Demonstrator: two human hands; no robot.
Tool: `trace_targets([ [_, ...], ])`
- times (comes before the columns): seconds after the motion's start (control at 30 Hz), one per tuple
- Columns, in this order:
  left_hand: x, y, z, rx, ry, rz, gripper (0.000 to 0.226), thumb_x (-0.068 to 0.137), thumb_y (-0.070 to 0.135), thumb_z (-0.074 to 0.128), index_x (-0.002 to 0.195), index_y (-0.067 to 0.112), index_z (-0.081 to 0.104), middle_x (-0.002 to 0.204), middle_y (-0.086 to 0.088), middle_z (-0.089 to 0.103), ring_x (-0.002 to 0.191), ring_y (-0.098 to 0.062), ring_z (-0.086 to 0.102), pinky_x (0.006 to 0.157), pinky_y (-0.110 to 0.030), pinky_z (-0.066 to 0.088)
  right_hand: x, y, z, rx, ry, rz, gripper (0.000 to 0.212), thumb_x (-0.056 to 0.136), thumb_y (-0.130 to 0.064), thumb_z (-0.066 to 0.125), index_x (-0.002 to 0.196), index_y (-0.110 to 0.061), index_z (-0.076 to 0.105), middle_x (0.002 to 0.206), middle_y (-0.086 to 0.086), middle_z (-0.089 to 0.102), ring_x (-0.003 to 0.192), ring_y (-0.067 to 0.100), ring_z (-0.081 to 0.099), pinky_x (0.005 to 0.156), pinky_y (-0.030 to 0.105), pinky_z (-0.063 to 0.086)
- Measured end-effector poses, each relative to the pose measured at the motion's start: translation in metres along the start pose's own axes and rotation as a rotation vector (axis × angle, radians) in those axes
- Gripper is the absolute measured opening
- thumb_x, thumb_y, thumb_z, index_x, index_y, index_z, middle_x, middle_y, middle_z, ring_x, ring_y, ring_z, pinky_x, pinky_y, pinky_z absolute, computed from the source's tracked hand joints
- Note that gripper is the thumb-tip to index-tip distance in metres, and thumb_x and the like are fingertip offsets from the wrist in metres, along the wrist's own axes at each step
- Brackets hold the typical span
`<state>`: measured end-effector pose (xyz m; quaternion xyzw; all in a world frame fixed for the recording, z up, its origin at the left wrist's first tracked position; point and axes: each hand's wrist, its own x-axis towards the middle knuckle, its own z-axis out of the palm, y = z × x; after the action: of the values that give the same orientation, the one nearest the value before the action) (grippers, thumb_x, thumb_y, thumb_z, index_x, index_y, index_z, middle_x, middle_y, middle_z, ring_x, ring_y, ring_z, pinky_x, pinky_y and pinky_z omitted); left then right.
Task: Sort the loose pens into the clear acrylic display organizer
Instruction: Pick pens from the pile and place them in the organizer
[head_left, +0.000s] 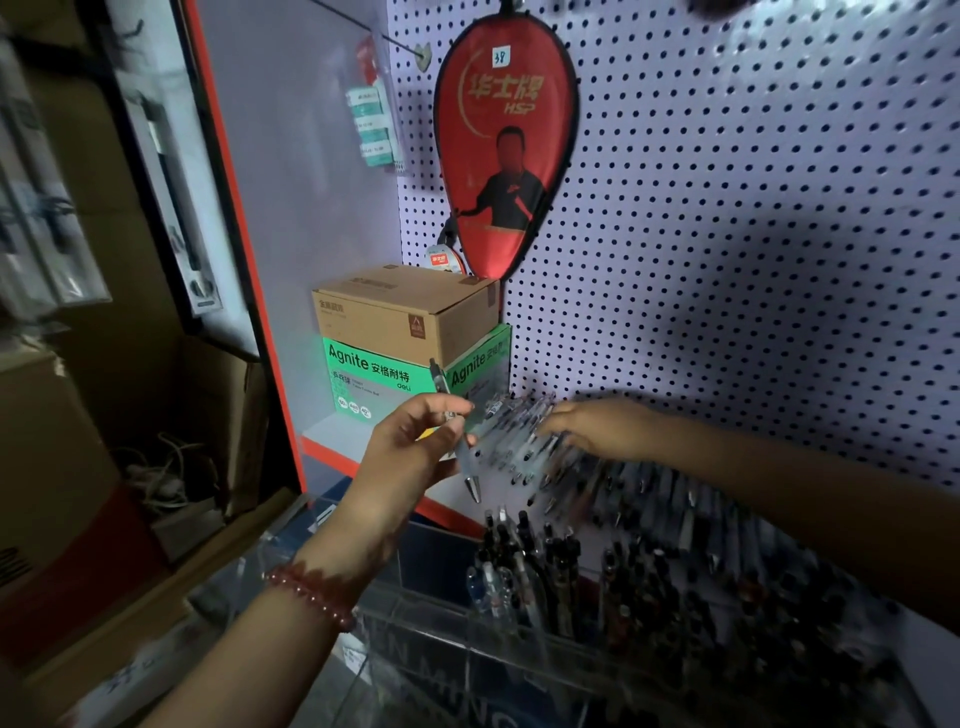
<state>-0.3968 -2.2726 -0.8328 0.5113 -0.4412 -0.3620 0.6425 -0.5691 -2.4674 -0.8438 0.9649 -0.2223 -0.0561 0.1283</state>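
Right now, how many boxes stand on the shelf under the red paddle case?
2. The brown cardboard box sits on top of the green Agnite box, stacked beside the pegboard. More could be hidden behind them.

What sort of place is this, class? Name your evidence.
Probably a stationery shop: a white pegboard display wall, a red teardrop-shaped paddle case hanging with a numbered tag, and a clear acrylic organizer packed with pens.
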Motion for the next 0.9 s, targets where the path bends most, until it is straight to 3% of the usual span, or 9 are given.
trace_targets([
  [0.1,0.000,0.002,0.000,0.025,-0.003,0.020,0.019,0.094,-0.003,0.045,0.098,0.005,0.062,0.096,-0.016,0.052,0.067,-0.001,0.066,0.062,-0.019,0.055,0.005,-0.008,-0.005,-0.176,0.039,-0.047,0.043,0.091,-0.001,0.050,0.131,-0.018,0.050,0.113,-0.001,0.052,0.088,0.013,0.050,0.057,0.021,0.035],
  [0.27,-0.004,0.001,0.000,0.069,-0.013,0.036,0.017,0.093,-0.001,0.048,0.095,0.008,0.063,0.102,-0.017,0.061,0.069,-0.003,0.066,0.062,-0.020,0.054,0.015,-0.015,-0.008,-0.273,-0.026,-0.156,0.031,0.092,-0.006,0.052,0.122,-0.015,0.053,0.103,0.003,0.055,0.084,0.014,0.054,0.067,0.026,0.047],
  [0.37,-0.004,0.000,-0.004,0.066,0.010,0.000,0.018,0.093,-0.001,0.048,0.099,0.006,0.063,0.098,-0.009,0.064,0.068,-0.003,0.066,0.061,-0.018,0.055,0.014,-0.008,-0.020,-0.258,0.029,-0.215,0.028,0.095,-0.018,0.040,0.118,-0.020,0.057,0.094,-0.002,0.056,0.075,0.009,0.053,0.061,0.021,0.043],
  [0.47,-0.003,0.000,-0.008,0.103,0.052,-0.013,0.020,0.093,-0.001,0.049,0.099,0.009,0.066,0.093,-0.004,0.065,0.076,-0.011,0.066,0.061,-0.019,0.055,0.007,-0.007,-0.040,-0.213,0.229,-0.184,0.034,0.095,-0.026,0.030,0.118,-0.022,0.055,0.100,-0.005,0.061,0.077,0.008,0.058,0.066,0.019,0.049],
  [0.57,-0.007,0.004,-0.011,0.065,0.068,-0.037,0.020,0.095,0.001,0.048,0.104,0.007,0.065,0.095,-0.005,0.066,0.072,-0.007,0.068,0.060,-0.020,0.055,-0.003,-0.026,-0.066,-0.006,0.423,-0.102,0.021,0.095,-0.017,0.045,0.111,-0.016,0.058,0.101,-0.003,0.059,0.060,0.000,0.048,0.053,0.013,0.041],
  [0.67,-0.013,0.010,-0.015,-0.047,0.069,-0.059,0.021,0.096,0.007,0.047,0.106,0.005,0.065,0.096,-0.006,0.069,0.081,-0.013,0.069,0.076,-0.031,0.056,-0.019,-0.067,-0.097,0.104,0.678,-0.234,0.020,0.088,-0.018,0.052,0.103,-0.013,0.064,0.099,0.000,0.057,0.054,-0.004,0.038,0.042,0.009,0.037],
  [0.73,-0.016,0.016,-0.017,-0.120,0.047,-0.060,0.022,0.098,0.012,0.045,0.107,0.005,0.065,0.097,-0.006,0.071,0.090,-0.020,0.068,0.084,-0.035,0.054,-0.030,-0.094,-0.109,0.072,0.749,-0.332,0.024,0.086,-0.013,0.047,0.104,-0.012,0.063,0.093,0.002,0.055,0.051,-0.001,0.039,0.038,0.008,0.031],
  [0.8,-0.020,0.021,-0.018,-0.162,0.020,-0.042,0.022,0.098,0.015,0.044,0.106,0.008,0.063,0.095,-0.006,0.070,0.087,-0.018,0.067,0.078,-0.029,0.055,-0.037,-0.120,-0.113,0.000,0.732,-0.377,0.029,0.085,-0.010,0.043,0.106,-0.014,0.062,0.093,0.001,0.053,0.049,0.009,0.044,0.039,0.013,0.032],
  [0.9,-0.027,0.026,-0.019,-0.199,0.039,-0.010,0.019,0.097,0.008,0.042,0.094,0.012,0.061,0.076,-0.002,0.064,0.072,-0.012,0.061,0.058,-0.019,0.052,-0.035,-0.143,-0.109,0.118,0.693,-0.351,0.029,0.077,0.002,0.058,0.100,-0.015,0.065,0.092,-0.003,0.048,0.056,0.006,0.036,0.041,0.024,0.033],
])
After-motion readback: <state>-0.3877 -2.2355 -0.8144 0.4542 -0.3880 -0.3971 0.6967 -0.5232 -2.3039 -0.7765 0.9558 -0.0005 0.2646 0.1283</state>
